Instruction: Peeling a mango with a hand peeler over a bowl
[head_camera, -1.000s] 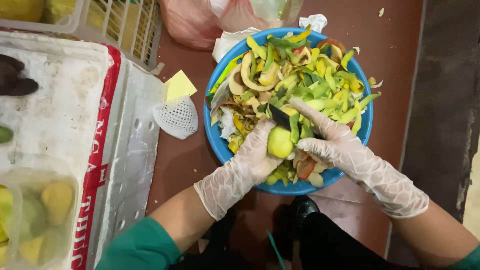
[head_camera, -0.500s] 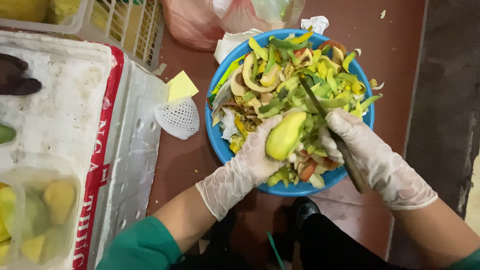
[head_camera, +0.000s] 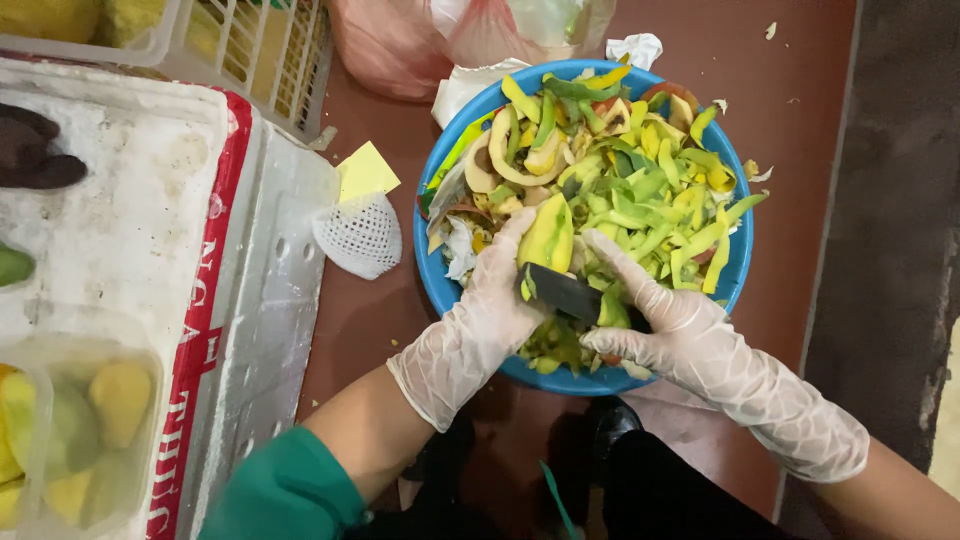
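Note:
My left hand (head_camera: 485, 315), in a clear glove, holds a yellow-green mango (head_camera: 548, 236) upright over a blue basin (head_camera: 735, 275) heaped with green and yellow peels (head_camera: 640, 170). My right hand (head_camera: 670, 320), also gloved, grips a dark-bladed knife (head_camera: 560, 292); the blade lies across the lower end of the mango. Both hands hover above the near side of the basin.
A white foam box (head_camera: 130, 220) with a red-edged lid stands at left, with a clear tub of peeled mango pieces (head_camera: 70, 430) on it. A white foam fruit net (head_camera: 360, 235) and a yellow card (head_camera: 367, 170) lie on the reddish floor. Pink plastic bags (head_camera: 400, 40) and a white crate (head_camera: 260, 50) sit behind.
The mango has been turned upright in my left hand. My right hand has swung the knife from pointing away to lying across the fruit's lower end.

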